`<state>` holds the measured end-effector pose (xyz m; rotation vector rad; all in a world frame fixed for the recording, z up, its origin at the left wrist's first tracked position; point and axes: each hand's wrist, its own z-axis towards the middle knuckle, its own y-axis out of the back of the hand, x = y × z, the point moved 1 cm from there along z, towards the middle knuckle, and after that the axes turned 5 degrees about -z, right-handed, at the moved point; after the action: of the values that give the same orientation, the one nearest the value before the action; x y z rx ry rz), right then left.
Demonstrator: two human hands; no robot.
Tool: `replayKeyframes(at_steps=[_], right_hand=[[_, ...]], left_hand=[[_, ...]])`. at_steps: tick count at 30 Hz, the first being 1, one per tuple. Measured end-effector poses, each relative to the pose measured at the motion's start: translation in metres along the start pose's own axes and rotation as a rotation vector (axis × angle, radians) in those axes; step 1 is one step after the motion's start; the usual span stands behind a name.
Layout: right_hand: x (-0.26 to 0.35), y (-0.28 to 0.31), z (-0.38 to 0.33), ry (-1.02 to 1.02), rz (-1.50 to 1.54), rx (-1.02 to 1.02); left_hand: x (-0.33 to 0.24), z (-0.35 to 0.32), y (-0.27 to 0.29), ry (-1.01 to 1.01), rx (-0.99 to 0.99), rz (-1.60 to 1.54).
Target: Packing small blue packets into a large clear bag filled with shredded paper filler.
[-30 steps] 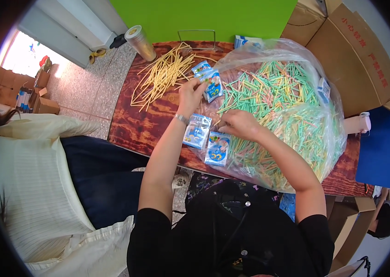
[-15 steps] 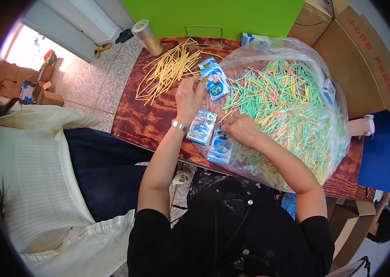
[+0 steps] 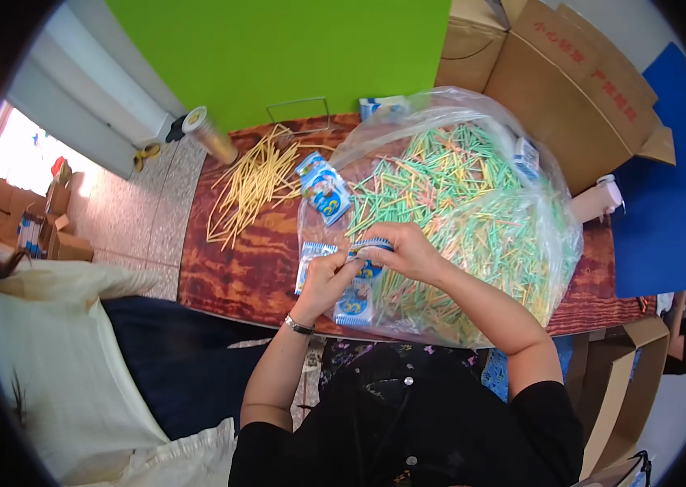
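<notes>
My left hand [image 3: 325, 282] and my right hand [image 3: 409, 252] meet over the near left edge of a clear plastic bag. Both are closed, fingertips pinching a small blue-and-white packet [image 3: 372, 243], mostly covered by my fingers. Just below them lies another blue-and-white packet [image 3: 354, 305], and a third packet [image 3: 309, 258] pokes out beside my left hand. Farther off, a blue packet [image 3: 325, 188] rests at the bag's left edge. Thin green, yellow and pink sticks [image 3: 448, 191] fill the clear plastic bag [image 3: 558, 213].
Long pale-yellow sticks [image 3: 258, 180] lie loose on the reddish wooden table [image 3: 225, 280]. Behind them stand a clear cylindrical container [image 3: 211, 136] and a wire stand [image 3: 298, 104]. An open cardboard box [image 3: 570, 89] and pink bottle [image 3: 599, 200] are right; another person [image 3: 51, 341] is left.
My left hand has come nearer from the upper packet and joined my right. A packet is now pinched between them. The whole view has shifted, with the table lower and farther left.
</notes>
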<state>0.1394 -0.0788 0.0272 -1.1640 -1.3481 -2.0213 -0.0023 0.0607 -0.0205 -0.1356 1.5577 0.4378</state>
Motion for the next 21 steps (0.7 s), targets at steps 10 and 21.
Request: replayKeyframes(at_steps=[10, 21], right_hand=[[-0.017, 0.059, -0.004, 0.117, -0.044, 0.031], [-0.224, 0.196, 0.002, -0.868, -0.934, -0.168]], left_hand=[[-0.012, 0.009, -0.024, -0.056, -0.122, 0.046], [-0.014, -0.004, -0.027, 0.119, -0.061, 0.072]])
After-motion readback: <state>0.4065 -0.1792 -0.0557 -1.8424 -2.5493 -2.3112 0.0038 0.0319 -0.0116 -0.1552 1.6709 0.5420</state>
